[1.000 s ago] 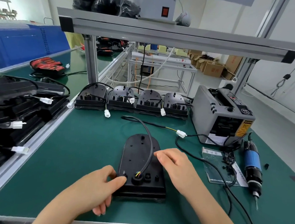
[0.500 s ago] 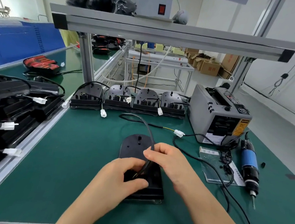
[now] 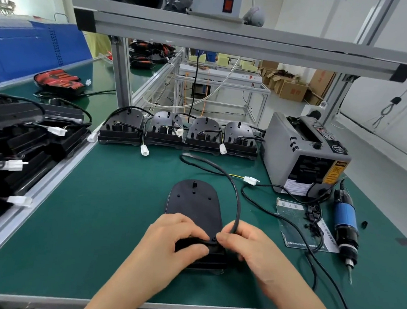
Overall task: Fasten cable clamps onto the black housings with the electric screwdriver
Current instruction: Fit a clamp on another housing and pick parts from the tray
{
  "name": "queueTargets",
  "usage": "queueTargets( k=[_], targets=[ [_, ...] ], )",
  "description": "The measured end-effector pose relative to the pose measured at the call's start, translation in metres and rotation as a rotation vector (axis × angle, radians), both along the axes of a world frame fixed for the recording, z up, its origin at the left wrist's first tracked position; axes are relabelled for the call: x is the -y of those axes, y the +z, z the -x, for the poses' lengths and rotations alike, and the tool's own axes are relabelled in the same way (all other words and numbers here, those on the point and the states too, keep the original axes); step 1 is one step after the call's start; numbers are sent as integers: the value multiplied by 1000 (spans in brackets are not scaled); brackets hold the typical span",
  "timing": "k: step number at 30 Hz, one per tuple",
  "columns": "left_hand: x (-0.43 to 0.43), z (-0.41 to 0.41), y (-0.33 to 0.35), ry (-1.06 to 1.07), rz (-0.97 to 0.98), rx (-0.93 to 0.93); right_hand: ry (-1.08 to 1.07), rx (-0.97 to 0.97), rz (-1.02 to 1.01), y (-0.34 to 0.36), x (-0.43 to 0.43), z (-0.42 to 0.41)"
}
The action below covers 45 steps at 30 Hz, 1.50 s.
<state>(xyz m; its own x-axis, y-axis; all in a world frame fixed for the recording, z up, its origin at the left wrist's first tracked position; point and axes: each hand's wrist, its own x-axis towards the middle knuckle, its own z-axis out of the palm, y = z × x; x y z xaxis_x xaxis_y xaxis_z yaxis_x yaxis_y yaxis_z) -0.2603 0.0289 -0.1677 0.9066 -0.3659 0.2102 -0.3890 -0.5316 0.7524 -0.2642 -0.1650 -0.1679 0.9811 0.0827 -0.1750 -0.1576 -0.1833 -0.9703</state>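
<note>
Nearest, both hands work at the near end of the flat black oval plastic housing (image 3: 194, 202), which lies on the green desk (image 3: 96, 207). The left hand (image 3: 178, 245) has its grip curled over the housing's thick end, holding it down. The right hand (image 3: 246, 250) pinches the thin black cable (image 3: 236, 201), where a small black clamp (image 3: 213, 238) sits at its fingertips. My advice: line the clamp's hole over its screw boss and seat the cable flat before reaching for the driver. One blue-and-black electric screwdriver (image 3: 345, 226) lies untouched to the right. Farther back, four more black housings (image 3: 165, 129) stand in a row. The heap of black parts (image 3: 16, 134) at left is too tangled to count.
</note>
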Motion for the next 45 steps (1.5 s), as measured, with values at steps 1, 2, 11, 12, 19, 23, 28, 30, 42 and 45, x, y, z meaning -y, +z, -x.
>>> queueTargets(
  k=[1,2,11,12,19,23,28,30,42,45],
  targets=[
    [1,1,-1,15,0,17,-10,-16,14,-1,0,0],
    [2,1,-3,29,5,39,-26,-34,25,-2,0,-1],
    [1,4,-14,112,156,87,-73,-40,107,-6,1,-1],
    [2,5,-16,116,166,99,-74,-35,131,-7,2,-1],
    [9,9,-26,164,129,270,-67,-25,262,-7,12,-3],
    [8,9,-27,157,109,281,-142,41,475,11,49,-8],
    [8,10,-26,153,106,282,-405,70,1092,29,133,-40],
    [8,10,-25,152,104,281,-424,16,1203,23,155,-54],
    [9,10,-24,157,95,296,-452,-14,1431,0,154,-83],
    [9,10,-25,157,100,292,-474,-20,1404,-1,153,-84]
  ],
)
